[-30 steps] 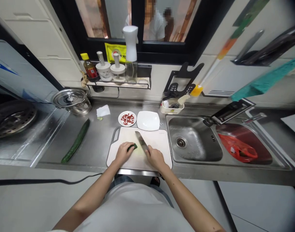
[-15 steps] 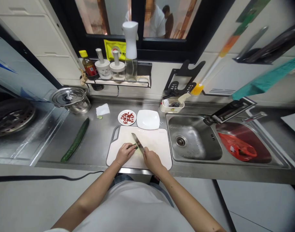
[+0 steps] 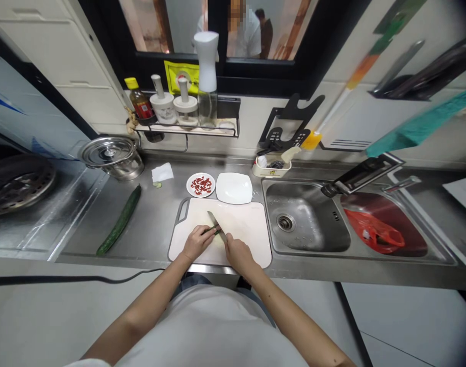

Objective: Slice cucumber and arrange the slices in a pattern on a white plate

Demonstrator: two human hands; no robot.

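Your left hand (image 3: 198,242) is on the white cutting board (image 3: 252,224), its fingers bunched over a short green cucumber piece (image 3: 216,230) near the middle, while your right hand (image 3: 238,256) is closed around the handle of a knife (image 3: 212,218). The blade slants away to the left, right at the piece, though whether it has cut in is too small to tell. A whole cucumber (image 3: 120,221) lies on the steel counter (image 3: 152,224) to your left; a plate (image 3: 189,186) of chopped red bits (image 3: 201,185) sits beyond the board.
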